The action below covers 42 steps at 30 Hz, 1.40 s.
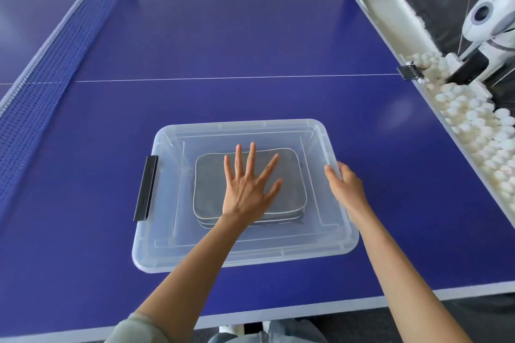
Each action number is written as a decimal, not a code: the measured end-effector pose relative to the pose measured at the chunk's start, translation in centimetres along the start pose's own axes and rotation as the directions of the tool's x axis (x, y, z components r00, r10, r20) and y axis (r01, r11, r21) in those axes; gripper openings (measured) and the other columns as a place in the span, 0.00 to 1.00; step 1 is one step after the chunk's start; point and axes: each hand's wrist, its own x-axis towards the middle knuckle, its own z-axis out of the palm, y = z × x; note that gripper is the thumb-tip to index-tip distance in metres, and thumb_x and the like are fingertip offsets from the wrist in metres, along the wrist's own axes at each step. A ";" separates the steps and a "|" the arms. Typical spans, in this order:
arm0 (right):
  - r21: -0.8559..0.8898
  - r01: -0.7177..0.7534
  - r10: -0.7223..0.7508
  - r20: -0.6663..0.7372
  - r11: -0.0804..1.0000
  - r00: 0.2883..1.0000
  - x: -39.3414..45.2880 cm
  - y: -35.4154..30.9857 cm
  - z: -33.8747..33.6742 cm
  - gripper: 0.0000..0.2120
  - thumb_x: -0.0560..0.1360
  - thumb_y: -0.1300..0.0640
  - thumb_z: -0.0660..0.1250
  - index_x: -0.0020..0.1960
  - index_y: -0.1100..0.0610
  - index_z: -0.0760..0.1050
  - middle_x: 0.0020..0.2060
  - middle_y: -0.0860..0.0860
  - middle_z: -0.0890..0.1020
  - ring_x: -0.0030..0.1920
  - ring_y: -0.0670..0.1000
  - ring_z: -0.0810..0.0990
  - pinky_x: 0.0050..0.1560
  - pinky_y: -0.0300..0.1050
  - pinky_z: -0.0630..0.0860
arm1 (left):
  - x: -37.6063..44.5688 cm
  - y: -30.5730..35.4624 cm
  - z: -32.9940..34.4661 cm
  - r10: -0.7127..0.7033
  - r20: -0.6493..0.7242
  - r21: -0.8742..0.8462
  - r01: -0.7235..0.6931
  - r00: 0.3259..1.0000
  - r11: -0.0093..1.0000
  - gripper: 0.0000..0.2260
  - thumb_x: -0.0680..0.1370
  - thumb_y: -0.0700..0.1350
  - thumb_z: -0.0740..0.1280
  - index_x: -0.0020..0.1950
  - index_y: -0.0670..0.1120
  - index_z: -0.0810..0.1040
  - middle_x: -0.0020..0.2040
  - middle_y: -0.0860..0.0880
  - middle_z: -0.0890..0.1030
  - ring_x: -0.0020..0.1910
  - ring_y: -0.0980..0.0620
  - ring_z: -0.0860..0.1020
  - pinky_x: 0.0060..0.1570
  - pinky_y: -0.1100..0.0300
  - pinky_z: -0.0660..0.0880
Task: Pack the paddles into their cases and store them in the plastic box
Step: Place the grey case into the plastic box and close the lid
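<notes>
The grey paddle cases (249, 186) lie stacked in the middle of the clear plastic box (281, 255), seen through its lid, which looks already on. The left hand (248, 189) presses flat on that lid, fingers spread; the right hand (344, 185) curls over the box's right rim, perhaps at a latch hidden beneath it. Uneven pressure could leave the lid unseated, or slide the box on the blue counter (223, 44); the black left latch (146, 192) looks unfastened.
</notes>
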 end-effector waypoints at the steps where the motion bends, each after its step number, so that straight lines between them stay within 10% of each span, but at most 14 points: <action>1: 0.063 -0.043 0.043 -0.005 0.997 0.999 0.1 0.0 0.0 0.27 0.78 0.44 0.59 0.72 0.55 0.62 0.68 0.52 0.71 0.63 0.52 0.72 0.59 0.46 0.67 | 0.0 0.0 0.0 -0.002 0.005 0.005 0.002 1.000 1.000 0.26 0.78 0.65 0.41 0.75 0.64 0.44 0.78 0.45 0.40 0.75 0.39 0.35 0.71 0.39 0.34; 3: 0.162 -0.130 0.132 -0.001 0.978 0.991 0.3 0.0 -0.2 0.26 0.75 0.42 0.62 0.68 0.55 0.68 0.60 0.48 0.75 0.59 0.51 0.73 0.54 0.45 0.67 | 0.0 0.1 0.1 -0.005 0.009 0.014 0.005 1.000 1.000 0.27 0.76 0.67 0.36 0.75 0.64 0.42 0.78 0.46 0.38 0.75 0.40 0.34 0.71 0.38 0.34; 5: 0.194 -0.146 0.147 0.011 0.970 0.989 0.6 0.3 -0.5 0.12 0.73 0.42 0.66 0.43 0.51 0.75 0.36 0.39 0.75 0.42 0.49 0.72 0.43 0.44 0.66 | 0.0 0.1 0.2 -0.011 0.008 0.017 0.011 1.000 1.000 0.28 0.75 0.67 0.35 0.75 0.64 0.41 0.78 0.46 0.38 0.75 0.40 0.33 0.71 0.38 0.33; 8: 0.152 0.003 0.014 -0.111 0.988 0.994 0.3 0.2 -1.0 0.19 0.67 0.45 0.73 0.31 0.56 0.69 0.23 0.42 0.69 0.30 0.49 0.67 0.33 0.44 0.64 | 0.0 0.0 0.3 -0.018 0.001 0.004 0.018 1.000 1.000 0.27 0.76 0.67 0.38 0.75 0.64 0.42 0.78 0.47 0.38 0.75 0.41 0.33 0.71 0.39 0.33; 15: -0.081 0.187 -0.199 -0.184 0.979 0.962 -0.8 -1.1 -0.8 0.10 0.72 0.55 0.70 0.38 0.60 0.74 0.31 0.52 0.79 0.34 0.56 0.76 0.33 0.44 0.71 | 0.1 0.0 0.6 -0.018 -0.014 0.004 0.018 1.000 1.000 0.28 0.75 0.68 0.36 0.75 0.64 0.42 0.78 0.47 0.38 0.75 0.42 0.33 0.72 0.39 0.35; 23: -0.268 0.065 -0.148 -0.303 0.961 0.941 -1.5 -2.1 0.5 0.16 0.77 0.54 0.64 0.57 0.65 0.73 0.51 0.63 0.81 0.54 0.66 0.77 0.49 0.57 0.76 | 0.0 0.1 0.5 -0.027 -0.015 -0.008 0.027 1.000 1.000 0.28 0.76 0.68 0.38 0.75 0.64 0.42 0.78 0.47 0.39 0.75 0.42 0.33 0.71 0.40 0.33; 30: -0.464 0.008 -0.192 -0.351 0.886 0.917 -1.8 -2.7 1.7 0.12 0.79 0.58 0.60 0.58 0.65 0.71 0.50 0.62 0.80 0.51 0.65 0.78 0.41 0.52 0.71 | 0.0 0.0 0.8 -0.025 -0.018 -0.002 0.025 1.000 1.000 0.28 0.75 0.68 0.36 0.75 0.64 0.43 0.78 0.47 0.39 0.75 0.41 0.34 0.72 0.39 0.33; 36: -0.640 0.065 -0.269 -0.226 0.765 0.936 -2.8 -3.2 4.2 0.30 0.77 0.67 0.59 0.75 0.65 0.50 0.75 0.63 0.56 0.74 0.62 0.57 0.72 0.52 0.58 | 0.3 -0.1 0.3 -0.018 -0.049 -0.061 0.015 0.999 0.998 0.26 0.78 0.64 0.48 0.75 0.62 0.53 0.79 0.45 0.47 0.76 0.41 0.40 0.72 0.42 0.35; 42: -0.641 0.481 -0.530 0.134 0.598 0.838 -4.9 -4.8 8.3 0.25 0.81 0.52 0.52 0.77 0.52 0.52 0.77 0.54 0.50 0.77 0.54 0.46 0.74 0.58 0.42 | -0.9 -2.4 -0.7 -0.129 -0.107 -0.150 0.112 0.986 0.982 0.24 0.78 0.61 0.55 0.75 0.60 0.58 0.78 0.44 0.52 0.77 0.42 0.44 0.72 0.46 0.36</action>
